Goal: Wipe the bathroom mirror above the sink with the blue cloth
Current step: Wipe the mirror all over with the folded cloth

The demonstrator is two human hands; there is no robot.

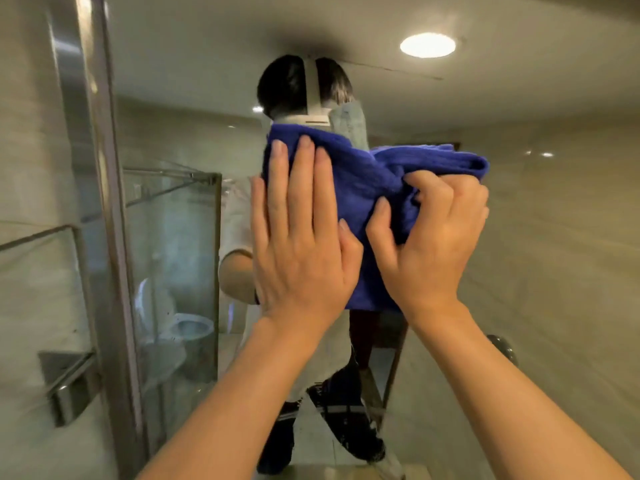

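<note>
Both forearms are reaching up from the lower edge toward the mirror (519, 220). Left hand (298, 244) is lying flat, fingers straight and together, pressing the left portion of the blue cloth (363, 181) against the glass. Right hand (436, 237) is curling its fingers and thumb around a bunched fold of the cloth's right portion. Cloth is spreading between and above both hands, touching each.

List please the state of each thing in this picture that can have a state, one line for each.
blue cloth: bunched, spread against the mirror
mirror: partly covered by the cloth
left hand: flat, fingers straight, presses the cloth
right hand: fingers curled, grips the cloth
ceiling light: on
toilet: lid up
</note>
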